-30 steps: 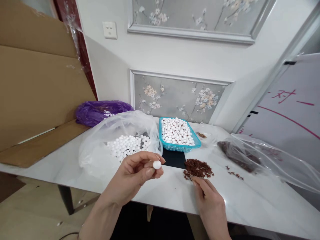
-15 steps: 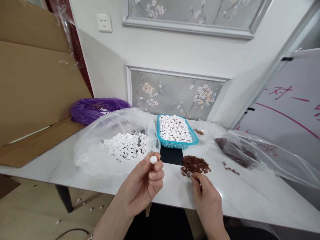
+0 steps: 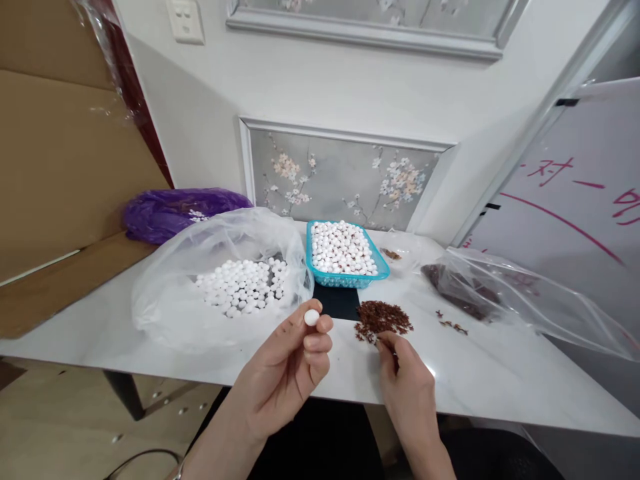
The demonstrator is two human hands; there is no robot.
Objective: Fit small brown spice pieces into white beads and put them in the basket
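Observation:
Between thumb and fingers, my left hand [image 3: 290,373] holds up a small white ball [image 3: 311,317]. My right hand [image 3: 407,373] is pinched at the near edge of a pile of small reddish-brown pieces [image 3: 384,317]; what its fingertips grip is too small to make out. Beyond the hands stands a blue basket [image 3: 383,268] heaped with white balls, some showing red-brown spots. Left of it, an open clear plastic bag [image 3: 165,300] contains many plain white balls.
A purple bag [image 3: 185,210] lies by the cardboard [image 3: 75,160] at left. On the right are a plastic bag of brown pieces [image 3: 463,291] and a few loose pieces [image 3: 453,325]. A black mat [image 3: 337,303] lies before the basket.
The view has shifted slightly, so the table items appear further left and higher. My left hand still holds the ball, now nearer my right hand, which remains at the pile's edge.

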